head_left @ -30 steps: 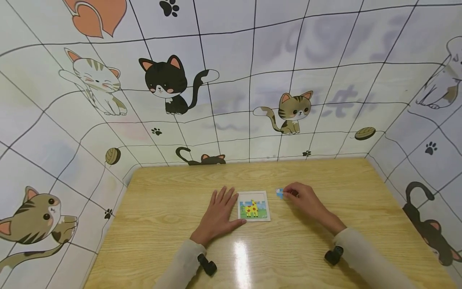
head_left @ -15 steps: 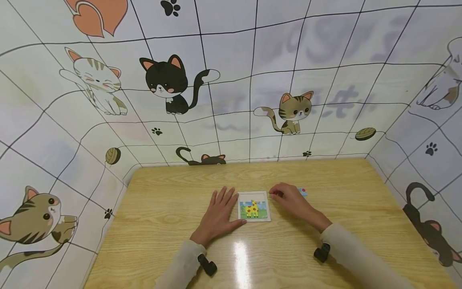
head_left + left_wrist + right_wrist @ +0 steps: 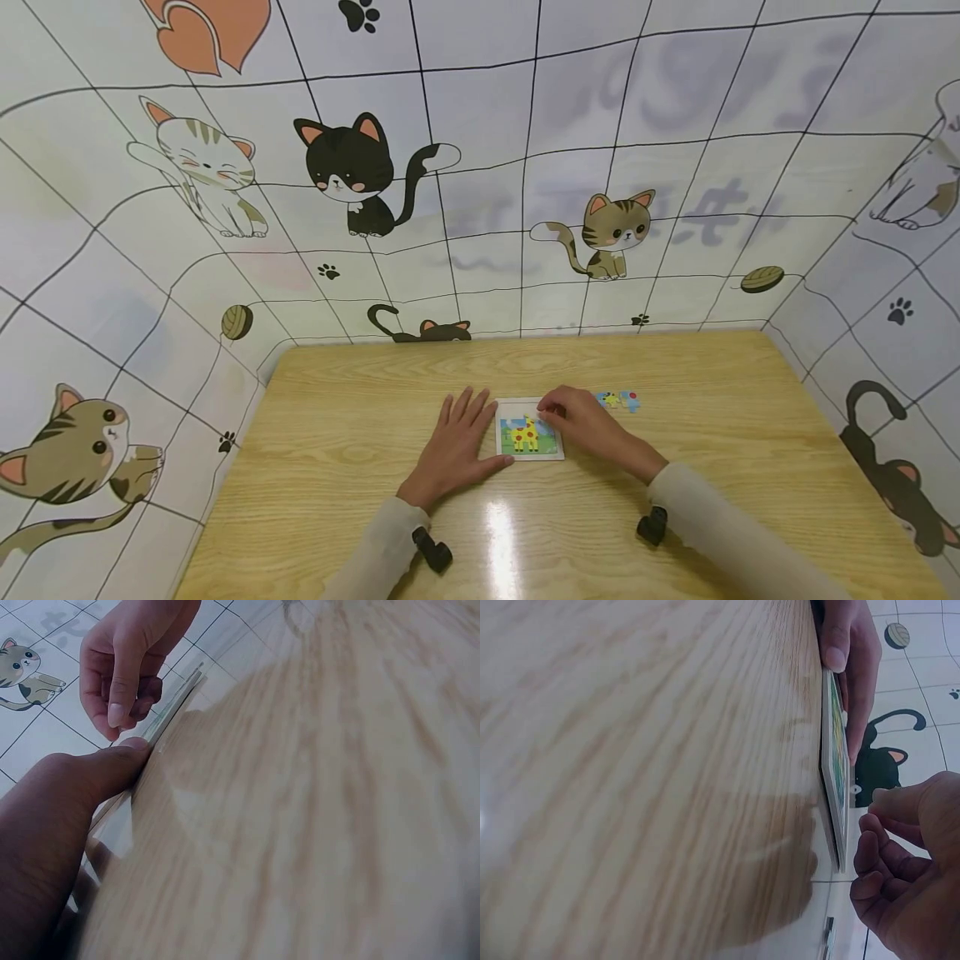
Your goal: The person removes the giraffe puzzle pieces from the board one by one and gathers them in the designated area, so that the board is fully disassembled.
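Note:
A small square puzzle board (image 3: pixel 552 457) with a pale frame lies on the table, its giraffe picture (image 3: pixel 525 436) filling the lower part; a bare strip shows along the top. My left hand (image 3: pixel 452 446) lies flat at the board's left side, fingers spread, thumb at the near left corner. Over the board's upper right, my right hand (image 3: pixel 583 423) pinches with thumb and forefinger. The puzzle piece between those fingertips is almost wholly hidden. In the right wrist view, that hand (image 3: pixel 907 862) is held just above the board (image 3: pixel 835 742).
Right of the board, beyond my right hand, lie loose puzzle pieces, one blue and yellow (image 3: pixel 608 400) and one blue with a red spot (image 3: pixel 631 401). The wooden table (image 3: pixel 360 417) meets walls (image 3: pixel 487 192) printed with cartoon cats at the back and sides.
From the loose pieces, my right hand has moved left to the board's upper right, carrying the puzzle piece. Loose pieces it covered now show. The left hand stays in place.

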Demonstrator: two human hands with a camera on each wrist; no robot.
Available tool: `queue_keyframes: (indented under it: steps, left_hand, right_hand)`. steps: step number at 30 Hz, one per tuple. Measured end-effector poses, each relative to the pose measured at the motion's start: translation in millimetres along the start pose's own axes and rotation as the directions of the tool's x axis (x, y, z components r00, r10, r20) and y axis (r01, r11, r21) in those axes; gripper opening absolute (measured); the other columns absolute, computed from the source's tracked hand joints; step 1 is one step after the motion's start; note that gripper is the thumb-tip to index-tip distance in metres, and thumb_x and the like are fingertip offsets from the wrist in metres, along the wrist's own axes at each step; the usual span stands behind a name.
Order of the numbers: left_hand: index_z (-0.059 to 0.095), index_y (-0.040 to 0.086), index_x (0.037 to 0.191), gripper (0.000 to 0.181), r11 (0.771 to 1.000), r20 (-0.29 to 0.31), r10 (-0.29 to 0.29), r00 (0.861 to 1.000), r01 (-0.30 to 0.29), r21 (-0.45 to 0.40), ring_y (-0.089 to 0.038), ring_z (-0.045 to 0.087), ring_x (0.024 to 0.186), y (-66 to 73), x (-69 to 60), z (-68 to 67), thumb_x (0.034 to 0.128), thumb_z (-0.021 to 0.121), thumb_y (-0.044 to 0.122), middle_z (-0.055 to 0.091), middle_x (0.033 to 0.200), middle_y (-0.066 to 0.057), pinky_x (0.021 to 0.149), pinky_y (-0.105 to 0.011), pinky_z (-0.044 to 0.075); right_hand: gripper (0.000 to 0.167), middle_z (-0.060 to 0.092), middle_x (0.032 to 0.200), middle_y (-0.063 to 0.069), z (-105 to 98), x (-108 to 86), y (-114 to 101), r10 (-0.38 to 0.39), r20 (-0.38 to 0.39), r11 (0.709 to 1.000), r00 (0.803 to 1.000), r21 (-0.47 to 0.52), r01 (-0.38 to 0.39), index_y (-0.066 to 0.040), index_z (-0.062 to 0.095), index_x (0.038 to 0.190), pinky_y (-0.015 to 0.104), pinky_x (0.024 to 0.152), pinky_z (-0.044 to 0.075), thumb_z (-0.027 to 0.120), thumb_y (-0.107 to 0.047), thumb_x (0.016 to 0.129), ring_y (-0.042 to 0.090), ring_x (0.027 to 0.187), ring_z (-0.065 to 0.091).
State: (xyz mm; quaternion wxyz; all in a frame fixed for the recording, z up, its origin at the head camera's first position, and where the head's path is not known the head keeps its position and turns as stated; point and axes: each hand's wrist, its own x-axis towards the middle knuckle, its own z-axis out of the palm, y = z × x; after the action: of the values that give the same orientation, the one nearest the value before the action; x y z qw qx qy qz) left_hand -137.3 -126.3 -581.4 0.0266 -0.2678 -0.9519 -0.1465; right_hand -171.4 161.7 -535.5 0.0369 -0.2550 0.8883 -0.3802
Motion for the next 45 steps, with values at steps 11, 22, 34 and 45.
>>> queue_keyframes:
  steps: [11,22,34,45]
  left_hand:
    - [0.041,0.012,0.171,0.099,1.0,-0.006,0.005,1.0,-0.005,0.007,-0.037,0.016,0.17,-0.2,0.2,0.9,0.0998,0.056,0.079,0.028,0.181,-0.01,0.136,-0.062,0.011]
    - [0.038,0.012,0.172,0.099,1.0,0.009,0.003,1.0,-0.003,0.022,-0.036,0.014,0.17,-2.1,0.3,3.3,0.1012,0.053,0.079,0.026,0.182,-0.01,0.136,-0.061,0.009]
    - [0.04,0.011,0.172,0.098,1.0,-0.004,0.015,1.0,-0.015,-0.012,-0.038,0.015,0.17,-2.3,-0.2,2.5,0.1012,0.053,0.079,0.027,0.182,-0.011,0.136,-0.063,0.01]
    - [0.04,0.011,0.172,0.097,1.0,0.001,0.016,1.0,-0.016,-0.014,-0.038,0.015,0.17,-1.5,-0.3,0.2,0.1014,0.056,0.076,0.027,0.181,-0.012,0.136,-0.063,0.009]
  right_hand:
    - [0.01,0.073,0.101,-0.003,9.9,4.0,-5.9,-0.05,0.043,0.999,0.998,-0.001,0.05,-0.006,0.08,0.113,0.029,0.074,0.054,0.072,-0.008,0.107,0.007,0.085,0.059]
    - [0.013,0.072,0.101,-0.005,17.7,8.1,-14.6,-0.068,0.096,0.997,0.993,0.026,0.066,-0.005,0.08,0.116,0.029,0.077,0.056,0.072,-0.01,0.108,0.006,0.087,0.062]
    - [0.014,0.071,0.098,-0.006,24.6,14.4,-15.6,-0.088,0.121,0.996,0.989,-0.012,0.09,-0.005,0.08,0.117,0.029,0.077,0.058,0.076,-0.01,0.105,0.004,0.087,0.064]
    - [0.022,0.072,0.103,0.0,25.9,17.0,-17.1,-0.068,0.151,0.996,0.986,-0.046,0.076,-0.003,0.079,0.121,0.03,0.08,0.059,0.081,-0.013,0.101,0.009,0.091,0.067]
